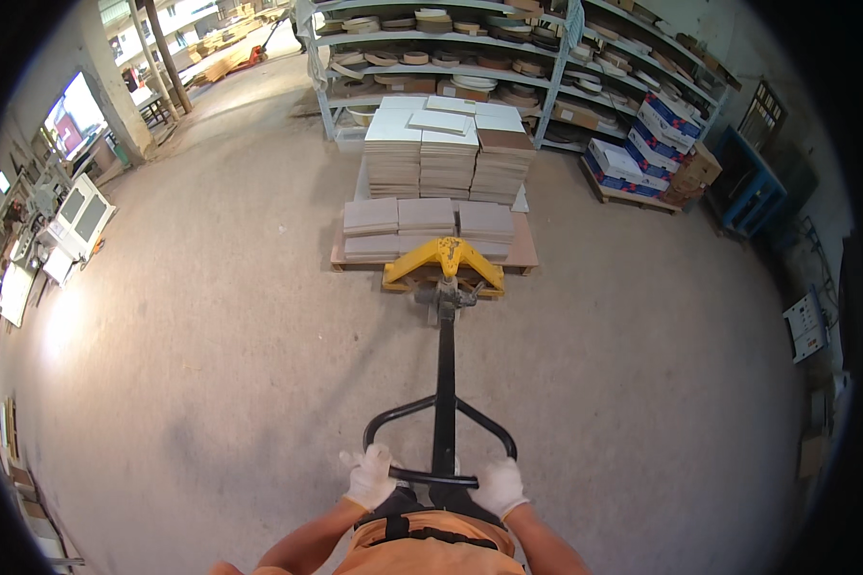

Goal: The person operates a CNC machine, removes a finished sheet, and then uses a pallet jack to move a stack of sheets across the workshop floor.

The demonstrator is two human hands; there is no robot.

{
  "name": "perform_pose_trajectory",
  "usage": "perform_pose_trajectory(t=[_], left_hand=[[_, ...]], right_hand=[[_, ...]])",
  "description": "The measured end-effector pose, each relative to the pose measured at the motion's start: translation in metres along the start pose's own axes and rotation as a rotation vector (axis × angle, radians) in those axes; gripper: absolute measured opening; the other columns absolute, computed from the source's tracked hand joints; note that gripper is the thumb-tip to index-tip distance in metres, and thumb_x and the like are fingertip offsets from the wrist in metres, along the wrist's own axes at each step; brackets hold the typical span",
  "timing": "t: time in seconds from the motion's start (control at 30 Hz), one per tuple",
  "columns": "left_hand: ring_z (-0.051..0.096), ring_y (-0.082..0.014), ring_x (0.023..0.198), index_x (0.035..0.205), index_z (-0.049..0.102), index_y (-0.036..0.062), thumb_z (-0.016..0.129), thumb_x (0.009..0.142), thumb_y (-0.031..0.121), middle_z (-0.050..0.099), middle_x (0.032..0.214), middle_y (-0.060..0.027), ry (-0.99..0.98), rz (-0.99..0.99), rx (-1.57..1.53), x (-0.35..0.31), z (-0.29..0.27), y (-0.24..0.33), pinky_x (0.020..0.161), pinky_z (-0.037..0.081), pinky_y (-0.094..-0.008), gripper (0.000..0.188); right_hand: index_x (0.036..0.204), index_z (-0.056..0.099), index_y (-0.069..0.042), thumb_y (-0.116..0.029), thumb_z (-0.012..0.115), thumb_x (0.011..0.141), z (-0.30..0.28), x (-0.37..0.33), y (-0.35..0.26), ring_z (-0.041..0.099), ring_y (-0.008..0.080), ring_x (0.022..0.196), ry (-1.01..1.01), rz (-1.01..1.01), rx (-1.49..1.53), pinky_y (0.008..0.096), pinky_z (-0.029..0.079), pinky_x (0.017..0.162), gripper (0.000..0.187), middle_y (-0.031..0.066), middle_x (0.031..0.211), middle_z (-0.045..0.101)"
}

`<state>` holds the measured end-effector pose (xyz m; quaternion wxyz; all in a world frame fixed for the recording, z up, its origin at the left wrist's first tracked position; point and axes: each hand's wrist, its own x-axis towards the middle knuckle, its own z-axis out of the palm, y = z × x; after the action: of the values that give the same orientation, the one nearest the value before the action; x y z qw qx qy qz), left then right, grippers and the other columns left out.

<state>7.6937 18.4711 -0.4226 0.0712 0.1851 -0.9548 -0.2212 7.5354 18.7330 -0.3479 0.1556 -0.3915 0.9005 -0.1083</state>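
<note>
Both my hands, in white gloves, grip the black loop handle point(443, 443) of a yellow pallet jack point(443, 255). My left hand point(369, 476) is closed round the loop's lower left corner, and my right hand point(499, 487) round its lower right corner. The handle's shaft runs straight away from me to the jack's yellow body. Beyond that, a wooden pallet point(529, 251) bears stacks of flat panels point(422, 213). Taller stacks of white-topped panels point(419, 153) stand behind the lower ones. The jack's forks are hidden by the pallet and its load.
Metal shelves point(552, 84) with rolls of edging strip stand behind the load. At the far right, blue-and-white boxes point(633, 163) sit on another pallet beside a blue metal frame point(746, 182). A white machine cabinet point(81, 216) lines the left wall. Concrete floor point(211, 355) lies around me.
</note>
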Motion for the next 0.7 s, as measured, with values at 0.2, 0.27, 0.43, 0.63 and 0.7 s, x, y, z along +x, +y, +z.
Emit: perform_pose_trajectory(t=[0.2,0.27,0.43,0.63,0.7], left_hand=[[0.065,-0.0356,0.109,0.1,0.063,0.0181,0.068,0.066,-0.008,0.067,0.104,-0.0057,0.484,0.164,-0.094,0.177,-0.097,0.066,0.104,0.041,-0.0629,0.043],[0.068,-0.0351,0.1,0.095,0.063,0.0154,0.068,0.069,-0.009,0.067,0.099,-0.0076,0.649,0.175,-0.113,0.234,-0.117,0.093,0.097,0.044,-0.0565,0.036],[0.063,-0.0349,0.106,0.094,0.062,0.0152,0.076,0.078,0.001,0.068,0.099,-0.0052,0.644,0.236,-0.075,0.214,-0.104,0.084,0.108,0.038,-0.0599,0.025],[0.051,-0.0424,0.118,0.098,0.064,0.0168,0.079,0.08,0.013,0.061,0.115,-0.0025,0.173,0.09,0.13,0.023,-0.02,0.018,0.112,0.021,-0.0813,0.024],[0.054,-0.0433,0.115,0.101,0.065,0.0177,0.08,0.079,0.015,0.059,0.116,-0.0022,-0.062,-0.013,0.144,-0.007,-0.009,0.009,0.11,0.023,-0.0817,0.026]], right_hand=[[0.068,0.067,-0.01,-0.008,0.07,0.065,-0.139,0.096,0.027,0.068,0.0416,0.079,0.549,-0.021,-0.019,0.0542,0.052,0.073,0.005,0.0175,0.077,0.069],[0.069,0.066,-0.01,-0.005,0.069,0.066,-0.175,0.133,0.034,0.067,0.0417,0.082,0.706,-0.034,0.025,0.0526,0.052,0.076,0.006,0.0171,0.078,0.069],[0.068,0.065,-0.011,-0.009,0.068,0.069,-0.154,0.119,0.036,0.065,0.0401,0.084,0.635,0.03,-0.003,0.0521,0.048,0.074,0.004,0.0151,0.079,0.066],[0.074,0.075,-0.01,-0.031,0.077,0.075,-0.01,0.005,-0.001,0.072,0.0355,0.082,0.056,0.036,0.008,0.0467,0.052,0.077,0.021,0.0143,0.08,0.073],[0.076,0.076,-0.01,-0.035,0.078,0.076,0.01,-0.013,-0.006,0.073,0.0363,0.083,0.056,0.004,0.061,0.0484,0.054,0.077,0.025,0.016,0.081,0.075]])
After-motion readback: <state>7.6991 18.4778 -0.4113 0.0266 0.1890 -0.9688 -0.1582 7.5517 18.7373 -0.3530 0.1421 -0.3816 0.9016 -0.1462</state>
